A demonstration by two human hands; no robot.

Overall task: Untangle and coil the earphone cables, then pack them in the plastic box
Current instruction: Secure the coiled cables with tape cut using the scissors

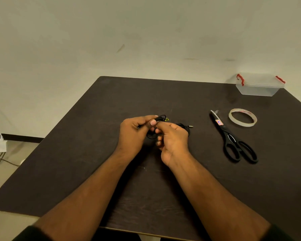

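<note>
Head view: near the middle of the dark table point(87, 153), black earphone cables point(161, 118) are held between both hands. The left hand point(135, 131) is curled, with its thumb and fingers pinched on a loop of cable; the right hand point(172, 138) is closed on the same bundle, fingertips against the left thumb. A jack plug point(190, 126) is seen lying on the table just beyond the right hand. The bundle appears to be loosely looped, so untangling or coiling is judged to be under way, not finished. The plastic box point(260, 85), with red clasps and lid on, stands at the far right corner, well apart; packing remains undone. Scissors point(233, 138) and a tape roll point(242, 117) lie untouched toward the right edge.
</note>
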